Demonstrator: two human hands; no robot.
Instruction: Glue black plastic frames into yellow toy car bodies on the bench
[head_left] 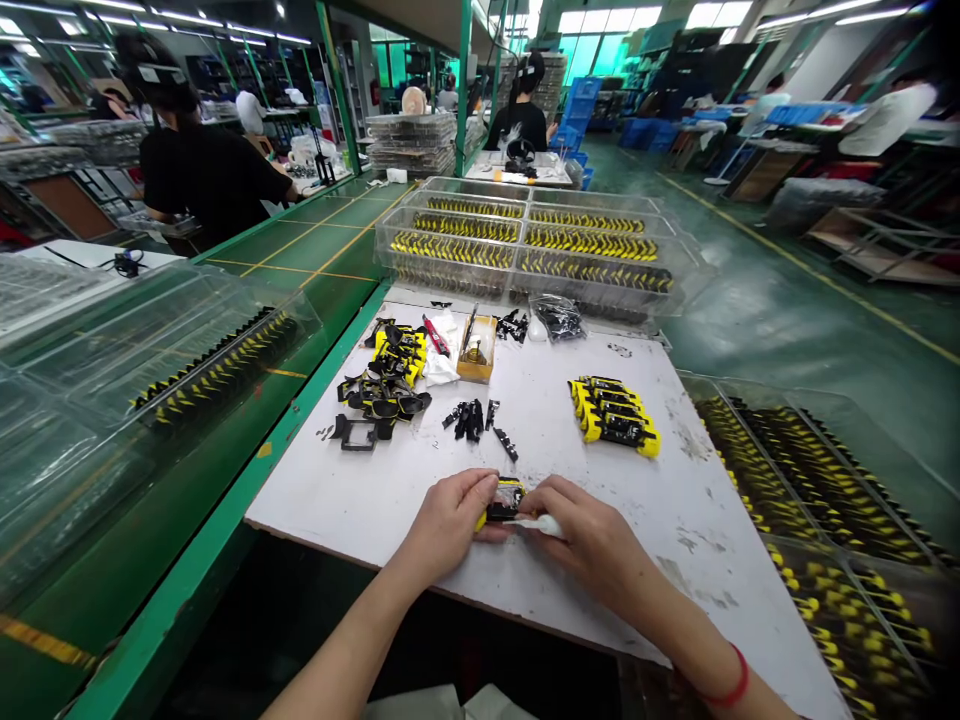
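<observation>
Near the table's front edge, my left hand is closed around a yellow-and-black plastic housing with a window-like middle. My right hand grips a slim white tool, its narrow end at the housing's lower edge; the exact tip is hidden. The right fingertips also lie close against the housing's right side. Just beyond the hands are a small black strip and a heap of similar black strips. To the right, several yellow-and-black housings lie in a row.
Black curved pieces and a black square frame lie at left. Behind stand an amber box, a red cutter and a plastic bag. Filled clear trays border the table's back. A green conveyor runs along the left.
</observation>
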